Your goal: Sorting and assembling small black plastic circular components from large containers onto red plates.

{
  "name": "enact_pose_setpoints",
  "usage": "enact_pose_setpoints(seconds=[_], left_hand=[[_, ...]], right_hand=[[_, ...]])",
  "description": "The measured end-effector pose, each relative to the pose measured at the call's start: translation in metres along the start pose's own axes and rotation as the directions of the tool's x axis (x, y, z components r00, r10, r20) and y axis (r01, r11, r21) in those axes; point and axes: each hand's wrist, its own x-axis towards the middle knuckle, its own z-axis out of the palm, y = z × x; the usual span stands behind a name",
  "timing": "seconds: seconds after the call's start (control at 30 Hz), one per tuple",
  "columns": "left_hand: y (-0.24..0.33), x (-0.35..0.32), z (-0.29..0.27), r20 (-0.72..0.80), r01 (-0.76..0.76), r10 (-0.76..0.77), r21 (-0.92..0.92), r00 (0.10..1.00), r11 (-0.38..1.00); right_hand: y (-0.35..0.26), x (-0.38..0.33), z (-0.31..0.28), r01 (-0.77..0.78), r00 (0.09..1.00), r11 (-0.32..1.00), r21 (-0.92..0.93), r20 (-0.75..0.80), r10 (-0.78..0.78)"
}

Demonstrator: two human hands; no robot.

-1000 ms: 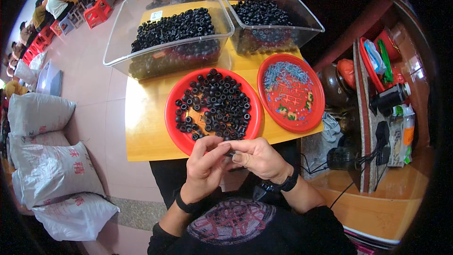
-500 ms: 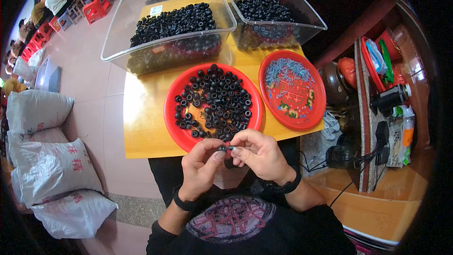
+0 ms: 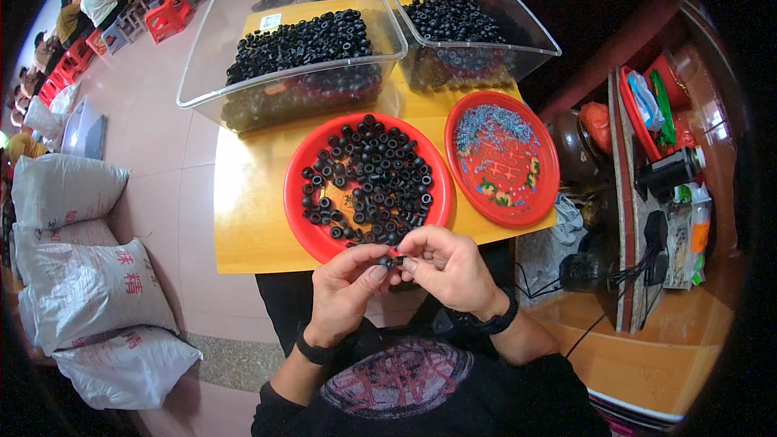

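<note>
My left hand [image 3: 350,282] and my right hand [image 3: 450,271] meet just over the near rim of a red basin [image 3: 298,231]. Between the fingertips of both is a small round black part [image 3: 389,261], pinched from either side; the fingers partly hide it. Many black ring-shaped parts [image 3: 395,186] lie loose in the basin. To its right, a red oval tray [image 3: 518,214] with a printed pattern carries a heap of tiny bluish pieces [image 3: 494,125].
Two clear plastic bins [image 3: 218,101] [image 3: 538,47] of black parts stand at the back of the yellow table [image 3: 243,226]. White sacks [image 3: 97,283] are stacked on the left. A shelf [image 3: 625,226] with cables and a bottle is on the right. People sit by red stools [image 3: 167,16] far left.
My fingers have shifted slightly around the black part, which has turned a little and sits a bit lower. The basin and tray keep their places.
</note>
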Motion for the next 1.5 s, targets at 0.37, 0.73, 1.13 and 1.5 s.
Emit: enact_pose_setpoints(seconds=[0.37, 0.73, 1.13, 1.5], left_hand=[[0.002, -0.001, 0.001, -0.030, 0.016, -0.016, 0.014, 0.999, 1.000], [0.004, -0.001, 0.005, -0.027, 0.033, -0.033, 0.006, 0.999, 0.999], [0.002, -0.002, 0.005, -0.070, -0.038, 0.048, 0.140, 0.996, 0.989], [0.002, -0.004, 0.007, -0.104, -0.035, 0.053, 0.171, 0.993, 0.985]], right_hand=[[-0.008, -0.001, -0.002, -0.195, 0.980, 0.976, -0.093, 0.029, 0.199], [-0.001, -0.001, 0.002, -0.021, 0.999, 0.994, -0.108, -0.047, 0.016], [0.004, 0.002, 0.004, 0.018, 0.996, 0.967, -0.254, -0.084, -0.041], [-0.006, 0.002, 0.008, 0.238, 0.949, 0.770, -0.591, -0.028, -0.315]])
